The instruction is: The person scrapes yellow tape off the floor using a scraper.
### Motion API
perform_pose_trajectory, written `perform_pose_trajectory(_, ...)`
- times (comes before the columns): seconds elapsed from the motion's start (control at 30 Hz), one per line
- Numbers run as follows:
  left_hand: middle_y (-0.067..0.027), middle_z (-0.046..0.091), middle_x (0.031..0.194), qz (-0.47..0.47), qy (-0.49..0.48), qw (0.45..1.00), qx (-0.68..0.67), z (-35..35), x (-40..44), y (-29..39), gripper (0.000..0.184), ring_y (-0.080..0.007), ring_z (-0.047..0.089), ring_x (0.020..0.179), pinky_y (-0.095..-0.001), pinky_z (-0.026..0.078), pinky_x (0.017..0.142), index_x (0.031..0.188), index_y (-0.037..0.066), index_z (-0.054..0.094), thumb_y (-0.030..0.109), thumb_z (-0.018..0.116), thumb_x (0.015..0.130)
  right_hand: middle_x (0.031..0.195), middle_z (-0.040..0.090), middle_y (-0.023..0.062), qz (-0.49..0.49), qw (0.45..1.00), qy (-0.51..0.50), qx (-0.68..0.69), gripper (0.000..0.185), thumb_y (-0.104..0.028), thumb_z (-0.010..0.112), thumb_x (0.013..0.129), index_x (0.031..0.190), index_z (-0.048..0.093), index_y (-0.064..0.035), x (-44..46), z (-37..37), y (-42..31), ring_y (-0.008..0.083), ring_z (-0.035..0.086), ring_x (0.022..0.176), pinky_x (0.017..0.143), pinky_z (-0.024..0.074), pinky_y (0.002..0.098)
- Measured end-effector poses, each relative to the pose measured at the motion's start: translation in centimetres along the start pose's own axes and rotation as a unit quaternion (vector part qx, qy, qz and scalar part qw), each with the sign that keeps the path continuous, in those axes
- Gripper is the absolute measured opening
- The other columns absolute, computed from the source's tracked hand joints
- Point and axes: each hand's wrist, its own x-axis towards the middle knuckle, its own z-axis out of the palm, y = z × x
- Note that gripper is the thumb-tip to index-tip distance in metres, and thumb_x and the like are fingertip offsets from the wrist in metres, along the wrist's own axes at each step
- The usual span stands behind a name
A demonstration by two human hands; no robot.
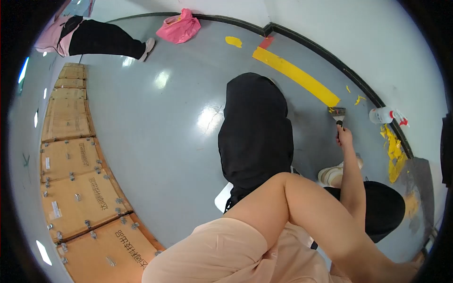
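My right hand (345, 136) is wrapped round the dark handle of a scraper (338, 113). The scraper's flat blade points away from me and sits at the near end of a long yellow strip (297, 75) on the grey floor. Small yellow scraps lie at the blade. My left arm is bent across my body, and its forearm runs to the lower right edge, where the hand cannot be made out. Right of the scraper, a clear spray bottle (381, 115) with a red and white head lies by the wall edge, near crumpled yellow peelings (395, 153).
Wooden crates (71, 155) line the left side. A person in black trousers (106, 40) stands at the upper left. A pink plastic bag (179, 27) and a yellow patch (233, 42) lie on the floor ahead. Black skirting (325, 53) edges the white wall.
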Motion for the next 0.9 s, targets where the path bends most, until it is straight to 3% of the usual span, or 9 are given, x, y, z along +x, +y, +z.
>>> perform_pose_trajectory(0.9, -0.0057, 0.053, 0.088, -0.003, 0.06, 0.998, -0.004, -2.6, 0.3, -1.0, 0.025, -0.0157, 0.052, 0.075, -0.0275, 0.043, 0.062, 0.099, 0.006, 0.049, 0.028, 0.05, 0.088, 0.058, 0.05, 0.0024, 0.016, 0.999, -0.022, 0.031, 0.035, -0.039, 0.054, 0.087, 0.081, 0.051, -0.0043, -0.8, 0.2, 0.1, 0.0108, 0.045, 0.041, 0.035, 0.0339, 0.0262)
